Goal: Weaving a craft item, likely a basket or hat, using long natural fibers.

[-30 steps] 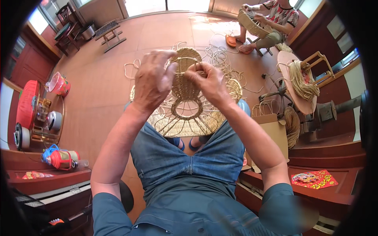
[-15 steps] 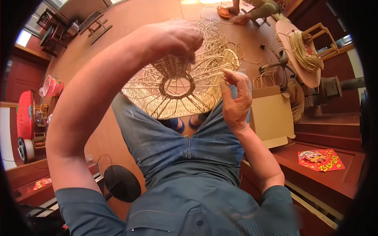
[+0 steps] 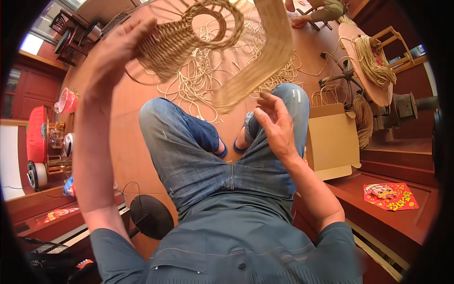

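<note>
My left hand (image 3: 124, 49) is raised at the upper left, closed on the edge of a woven wicker piece (image 3: 172, 49). The piece has a dense woven panel beside the fingers, a thick round ring (image 3: 240, 26) with a hole, and a wide curved woven band (image 3: 276, 47) at its right, smeared by motion. Its far part runs out of view at the top. Over my right knee, my right hand (image 3: 279, 125) holds nothing, its fingers loosely bent and apart, just below the band's lower end and not touching it.
Loose pale cords (image 3: 196, 78) lie tangled on the reddish floor beyond my feet. At right are an open cardboard box (image 3: 333, 142), a pink oval board (image 3: 350, 40) with hanging cord bundles (image 3: 373, 59), and a red printed paper (image 3: 390, 196). Another person's hand (image 3: 301, 21) shows at the top.
My left hand has swung left, lifting and turning the wicker piece up off my lap. My right hand has dropped slightly, away from the piece. My knees and the floor cords are now uncovered.
</note>
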Available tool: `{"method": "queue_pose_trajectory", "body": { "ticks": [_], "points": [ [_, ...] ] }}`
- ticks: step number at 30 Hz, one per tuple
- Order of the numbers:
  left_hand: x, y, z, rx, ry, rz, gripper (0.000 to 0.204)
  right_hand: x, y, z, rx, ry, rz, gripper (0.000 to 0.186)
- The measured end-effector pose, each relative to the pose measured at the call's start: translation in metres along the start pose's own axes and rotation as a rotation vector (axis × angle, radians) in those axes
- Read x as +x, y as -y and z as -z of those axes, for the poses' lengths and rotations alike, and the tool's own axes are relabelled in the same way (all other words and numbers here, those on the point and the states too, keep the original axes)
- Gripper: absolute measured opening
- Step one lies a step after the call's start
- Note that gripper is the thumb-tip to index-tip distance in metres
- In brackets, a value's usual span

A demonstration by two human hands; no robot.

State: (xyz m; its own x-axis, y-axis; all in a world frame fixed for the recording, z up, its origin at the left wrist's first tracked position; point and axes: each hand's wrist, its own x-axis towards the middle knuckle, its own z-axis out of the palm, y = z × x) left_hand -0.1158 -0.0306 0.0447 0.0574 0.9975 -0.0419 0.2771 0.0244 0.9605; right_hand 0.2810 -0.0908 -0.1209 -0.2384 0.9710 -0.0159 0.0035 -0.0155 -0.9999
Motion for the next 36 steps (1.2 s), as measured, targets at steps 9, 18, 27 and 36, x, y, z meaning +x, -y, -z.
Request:
{"method": "queue_pose_trajectory", "body": {
  "ticks": [9,18,27,36],
  "points": [
    [-0.087,0.097,-0.143,-0.758,-0.498,-0.050,0.034,0.004,0.015,0.023,0.290,-0.048,-0.210,0.062],
    [-0.102,0.124,-0.203,-0.887,-0.413,-0.044,0.037,0.021,0.050,0.005,-0.766,-0.056,0.545,0.046],
    [-0.101,0.164,-0.224,-1.130,-0.454,-0.042,0.038,0.062,0.019,-0.008,-1.102,0.133,0.465,0.032],
    [-0.117,0.170,-0.232,-0.866,-0.383,0.091,0.036,0.080,0.034,0.004,-1.150,0.192,0.660,0.033]
  ]
}}
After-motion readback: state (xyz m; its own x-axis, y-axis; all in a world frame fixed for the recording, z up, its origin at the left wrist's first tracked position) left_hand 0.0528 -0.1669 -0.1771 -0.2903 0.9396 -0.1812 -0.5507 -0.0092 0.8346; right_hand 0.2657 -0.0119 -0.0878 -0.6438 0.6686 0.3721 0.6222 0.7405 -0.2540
